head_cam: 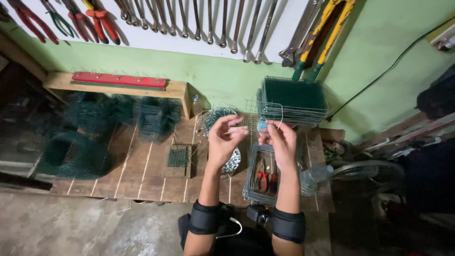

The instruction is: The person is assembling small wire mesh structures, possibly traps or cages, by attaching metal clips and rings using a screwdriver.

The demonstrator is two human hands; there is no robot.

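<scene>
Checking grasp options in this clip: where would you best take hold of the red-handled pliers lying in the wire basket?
By the red handles, from above. The pliers lie flat on the floor of the open-topped wire basket, below the right hand. Mesh walls block a side approach, and the right forearm partly covers the basket. Probably pinch both handles together and lift straight up.

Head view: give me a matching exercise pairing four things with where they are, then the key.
Things:
1 wrenches
2 stack of green mesh panels
3 roll of green mesh
4 red-handled pliers

Places:
A in the mesh basket under the right hand
B hanging on the white wall board
C left end of the wooden table
D against the green wall, behind the hands

Pairs: 1-B, 2-D, 3-C, 4-A
</scene>
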